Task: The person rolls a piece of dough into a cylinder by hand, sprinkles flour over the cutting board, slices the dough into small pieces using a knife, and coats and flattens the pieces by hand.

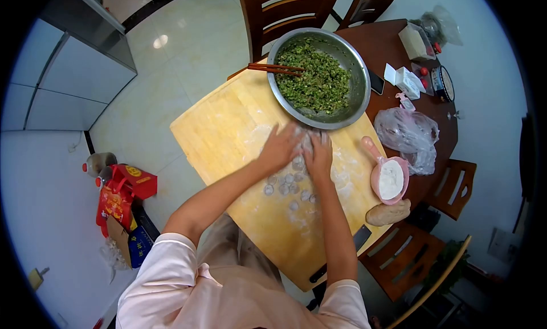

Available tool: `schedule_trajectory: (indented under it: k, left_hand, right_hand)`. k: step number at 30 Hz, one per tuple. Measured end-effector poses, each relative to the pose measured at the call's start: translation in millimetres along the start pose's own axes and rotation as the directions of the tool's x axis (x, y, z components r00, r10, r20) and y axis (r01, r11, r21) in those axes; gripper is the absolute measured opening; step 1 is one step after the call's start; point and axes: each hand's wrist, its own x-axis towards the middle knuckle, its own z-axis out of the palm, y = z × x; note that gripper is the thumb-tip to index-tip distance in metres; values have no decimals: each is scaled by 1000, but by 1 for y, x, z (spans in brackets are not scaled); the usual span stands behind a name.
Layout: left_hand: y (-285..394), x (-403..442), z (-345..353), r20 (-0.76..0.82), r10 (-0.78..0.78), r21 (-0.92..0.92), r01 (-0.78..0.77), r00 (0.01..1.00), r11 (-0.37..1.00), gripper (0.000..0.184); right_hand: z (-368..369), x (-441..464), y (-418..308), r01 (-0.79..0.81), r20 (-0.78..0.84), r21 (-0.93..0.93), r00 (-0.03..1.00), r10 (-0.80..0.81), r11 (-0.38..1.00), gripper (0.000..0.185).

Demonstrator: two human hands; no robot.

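Observation:
My left hand lies low over the floured wooden board, its fingers stretched forward and apart. Close beside it, my right hand has its fingers extended, tips near the bowl's near side. Between and under the fingers are pale floured dough pieces, partly hidden and slightly blurred. Several more small round dough pieces lie scattered on the board nearer to me. Just beyond both hands stands a large metal bowl of chopped green filling, with brown chopsticks resting across its rim.
Right of my hands are a pink ladle-like scoop of flour, a dough lump and a knife at the board's edge. The dark table carries a plastic bag and phone. Chairs surround it.

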Motion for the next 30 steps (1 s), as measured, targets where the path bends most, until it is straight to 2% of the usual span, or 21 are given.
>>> schedule_trajectory:
  k: [1,2,4,5,7,9,11,12,15,16,18,21,23,24,27,28,30]
  left_hand:
    - [8,-11,10,31,77,29,-78,997,997,59]
    - [10,-26,7,169,164,101,-183,972,978,59]
    - [5,-50,-15,231,201,59,-220,952,974,61]
    - [-1,-61,-22,268,218,35,-236,938,971,62]
    - [-25,-56,-18,124,110,183,-132,986,974,66]
    - [-30,-32,-22,58,-5,193,-7,998,981,67]
    - [-15,-21,1,17,-22,162,19,1000,987,68]
    - [-1,-14,6,-9,-29,144,30,1000,989,68]
    - [49,-46,14,231,101,138,-135,968,981,73]
    - [55,-65,15,223,119,88,-142,967,986,74]
    - [48,-104,11,209,159,-10,-160,965,987,75]
    - [14,-109,-8,220,86,220,-135,972,966,75]
    - [4,-81,-16,118,33,186,-55,992,981,74]
    - [6,-69,-16,62,9,162,-18,998,987,74]
    - [30,-47,7,55,0,123,-7,999,992,71]
    - [44,-51,13,56,80,98,-85,995,992,70]
    - [64,-86,25,154,167,64,-178,974,982,71]
  right_hand:
    - [-3,-16,0,15,30,54,999,-17,998,53]
    - [-5,-37,-1,41,32,7,999,-41,999,55]
    - [-6,-72,-5,93,32,-87,995,-90,992,59]
    - [-3,-72,-12,135,82,-124,989,-125,983,60]
    - [3,-69,-27,220,189,-181,964,-185,959,62]
    - [9,-50,-23,171,198,-240,972,-124,956,63]
    - [-3,-40,-7,129,176,-296,981,-79,946,63]
    - [-10,-50,1,114,146,-258,986,-78,960,62]
    - [-26,-109,14,45,133,-202,991,-19,978,63]
    - [-30,-125,6,39,202,-240,979,10,970,64]
    - [-25,-141,-9,111,220,-188,973,-68,976,65]
    - [-10,-130,-11,150,239,-188,966,-103,971,68]
    - [-13,-97,-13,147,220,-251,971,-91,957,69]
    - [-14,-91,-6,105,183,-296,982,-51,949,69]
    - [-27,-109,13,-5,87,-298,996,32,955,69]
    - [-31,-124,12,-19,95,-295,994,49,955,67]
    - [-29,-163,4,58,148,-253,989,-20,966,66]
